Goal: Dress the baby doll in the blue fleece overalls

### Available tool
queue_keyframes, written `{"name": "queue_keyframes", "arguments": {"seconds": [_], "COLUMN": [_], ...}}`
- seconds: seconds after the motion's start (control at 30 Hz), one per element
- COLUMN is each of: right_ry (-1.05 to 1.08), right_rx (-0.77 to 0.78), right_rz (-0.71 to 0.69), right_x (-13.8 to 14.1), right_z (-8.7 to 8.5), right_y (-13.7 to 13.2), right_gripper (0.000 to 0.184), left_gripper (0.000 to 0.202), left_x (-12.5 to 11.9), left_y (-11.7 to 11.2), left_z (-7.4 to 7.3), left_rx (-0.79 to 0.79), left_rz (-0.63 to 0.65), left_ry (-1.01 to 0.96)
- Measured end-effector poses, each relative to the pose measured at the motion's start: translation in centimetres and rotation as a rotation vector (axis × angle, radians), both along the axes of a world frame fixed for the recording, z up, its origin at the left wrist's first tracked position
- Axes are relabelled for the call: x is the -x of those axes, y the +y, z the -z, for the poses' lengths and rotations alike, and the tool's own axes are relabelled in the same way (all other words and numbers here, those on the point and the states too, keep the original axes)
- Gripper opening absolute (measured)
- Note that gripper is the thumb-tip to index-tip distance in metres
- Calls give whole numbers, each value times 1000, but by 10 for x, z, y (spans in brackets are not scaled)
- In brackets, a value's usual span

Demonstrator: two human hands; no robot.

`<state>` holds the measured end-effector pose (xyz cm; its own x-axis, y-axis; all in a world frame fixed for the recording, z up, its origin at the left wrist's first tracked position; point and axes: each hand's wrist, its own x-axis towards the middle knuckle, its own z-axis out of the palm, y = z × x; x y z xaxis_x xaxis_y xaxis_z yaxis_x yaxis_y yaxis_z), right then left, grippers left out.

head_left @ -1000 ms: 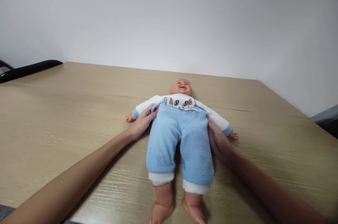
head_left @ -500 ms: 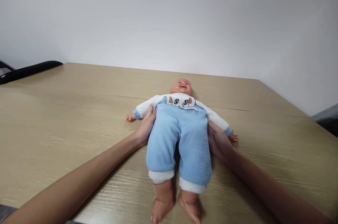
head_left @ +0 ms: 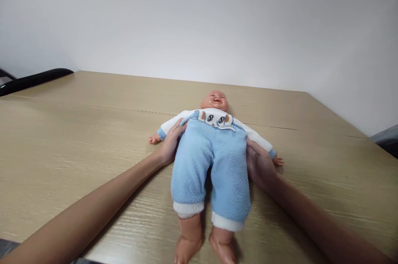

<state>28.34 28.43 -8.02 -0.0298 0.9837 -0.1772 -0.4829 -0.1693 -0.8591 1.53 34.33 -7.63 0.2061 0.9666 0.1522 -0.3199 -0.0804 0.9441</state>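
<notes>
A baby doll [head_left: 214, 100] lies on its back on the wooden table [head_left: 77, 139], head away from me. It wears a white long-sleeved top and fluffy light-blue trousers [head_left: 214, 168] with white cuffs; its bare feet point toward me. My left hand [head_left: 170, 145] grips the trousers' waist at the doll's left side, thumb over the fabric. My right hand [head_left: 259, 162] is closed on the waist at the other side, its fingers partly tucked behind the fabric.
A white partition wall [head_left: 199, 27] stands along the table's far edge. A black curved chair back [head_left: 34, 79] shows at the far left. A dark edge [head_left: 387, 141] sits beyond the table's right corner.
The doll's legs and trousers have shifted slightly away from me. Both hands stay gripping the waist and have crept a little toward the doll's chest.
</notes>
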Motion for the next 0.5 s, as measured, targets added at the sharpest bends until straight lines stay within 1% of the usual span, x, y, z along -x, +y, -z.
{"name": "queue_keyframes", "arguments": {"seconds": [0.1,0.2,0.27,0.33,0.4,0.5], "right_ry": [9,21,6,-24,-54,-68], "right_rx": [-24,-67,-122,-163,-183,-213], "right_rz": [-5,21,57,78,70,61], "right_x": [1,2,2,1,-1,-3], "right_z": [-3,-6,-7,-6,-4,-3], "right_y": [-2,-2,-2,-1,0,1], "right_gripper": [37,35,27,16,11,9], "left_gripper": [21,27,31,30,28,29], "left_x": [6,14,18,21,22,21], "left_y": [2,2,0,-1,-2,1], "left_z": [2,4,5,5,5,7], "left_rx": [-78,-106,-148,-187,-182,-110], "left_rz": [-2,-36,-75,-96,-84,-62], "left_ry": [54,135,167,158,130,90]}}
